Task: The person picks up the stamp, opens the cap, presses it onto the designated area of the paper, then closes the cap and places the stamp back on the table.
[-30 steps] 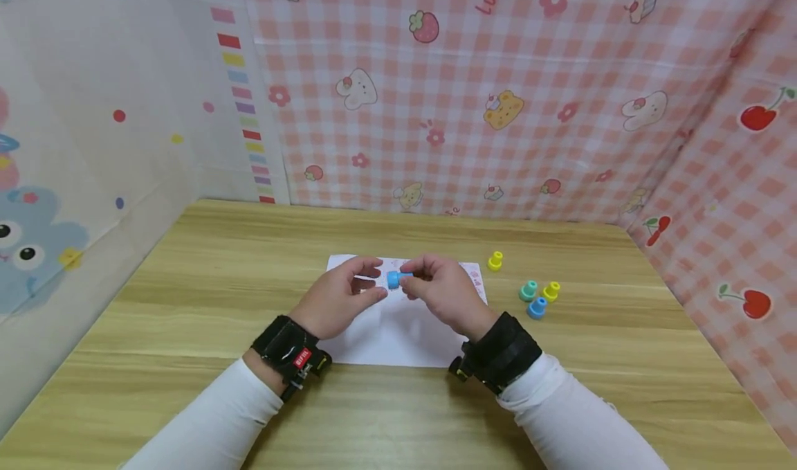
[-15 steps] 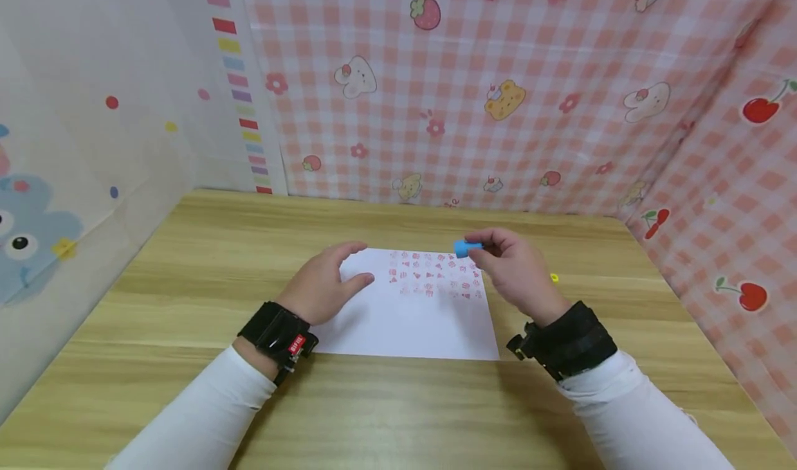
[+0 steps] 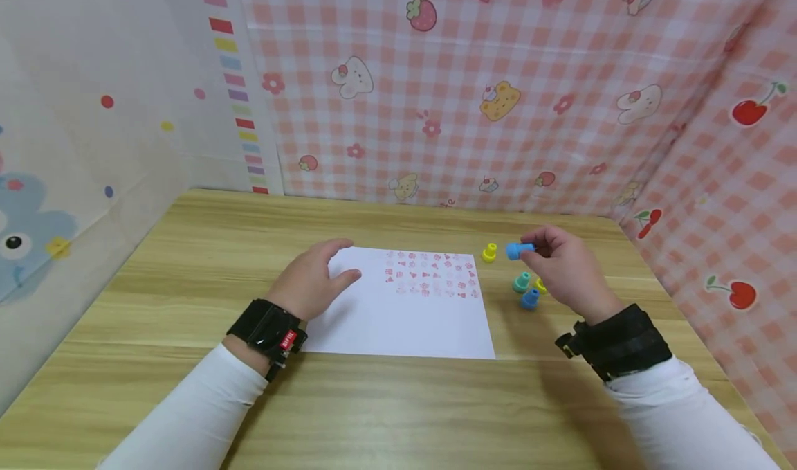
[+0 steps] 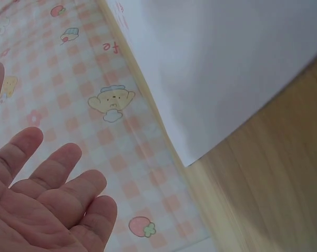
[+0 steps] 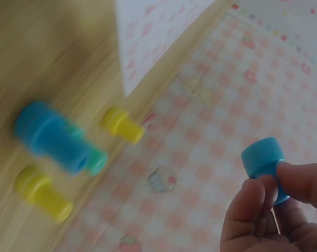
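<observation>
My right hand (image 3: 565, 270) pinches a light blue toy stamp (image 3: 514, 250) between thumb and fingers, in the air right of the paper. In the right wrist view the held stamp (image 5: 262, 156) has its wide end away from the palm. A white sheet of paper (image 3: 398, 328) lies on the table, with rows of small red prints across its upper right part. Over the sheet's left edge hovers my left hand (image 3: 311, 282), thumb and fingers spread apart, holding nothing. In the left wrist view its fingers (image 4: 66, 163) are loosely bent beside the paper's corner.
Right of the sheet stand several stamps: a yellow one (image 3: 489, 252) at the back, a teal one (image 3: 521, 282), a darker blue one (image 3: 530, 299) and another yellow one (image 3: 540, 287) partly behind my right hand. A checked cloth (image 3: 373, 110) hangs behind the wooden table (image 3: 398, 414).
My right hand has carried the blue stamp from over the paper rightward, to above the standing stamps. The left hand has drawn back slightly left, away from the stamp.
</observation>
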Demonstrator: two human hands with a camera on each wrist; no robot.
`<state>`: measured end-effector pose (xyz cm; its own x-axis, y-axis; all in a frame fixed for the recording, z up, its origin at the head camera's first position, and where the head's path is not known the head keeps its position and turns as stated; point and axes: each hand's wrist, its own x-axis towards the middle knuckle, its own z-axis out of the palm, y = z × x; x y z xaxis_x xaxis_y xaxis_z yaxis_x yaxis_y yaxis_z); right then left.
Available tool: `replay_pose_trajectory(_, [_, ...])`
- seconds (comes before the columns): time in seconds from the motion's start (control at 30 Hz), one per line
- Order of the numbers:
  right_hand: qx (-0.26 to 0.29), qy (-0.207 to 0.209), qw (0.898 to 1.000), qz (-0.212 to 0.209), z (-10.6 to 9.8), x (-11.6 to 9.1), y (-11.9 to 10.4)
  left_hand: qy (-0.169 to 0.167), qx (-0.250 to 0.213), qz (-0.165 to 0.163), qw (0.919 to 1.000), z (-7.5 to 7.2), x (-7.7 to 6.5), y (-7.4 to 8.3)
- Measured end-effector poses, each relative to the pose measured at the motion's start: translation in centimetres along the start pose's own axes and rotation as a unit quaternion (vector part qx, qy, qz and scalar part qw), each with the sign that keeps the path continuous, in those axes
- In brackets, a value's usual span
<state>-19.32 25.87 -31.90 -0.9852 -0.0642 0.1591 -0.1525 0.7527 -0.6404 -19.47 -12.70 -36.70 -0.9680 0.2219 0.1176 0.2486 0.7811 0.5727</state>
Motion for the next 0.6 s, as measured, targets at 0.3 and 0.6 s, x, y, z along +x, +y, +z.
replay_pose_trajectory(0.3, [-0.110,-0.013,0.994,0.003,-2.3,-0.7,3.1,-0.004,0.006,-0.007,0.9999,0.0,0.0,-0.3])
replay_pose_trajectory(0.6, [-0.127,-0.072,0.988,0.047,-2.3,-0.6,5.8,-0.013,0.001,-0.010,0.9999,-0.3,0.1,-0.7])
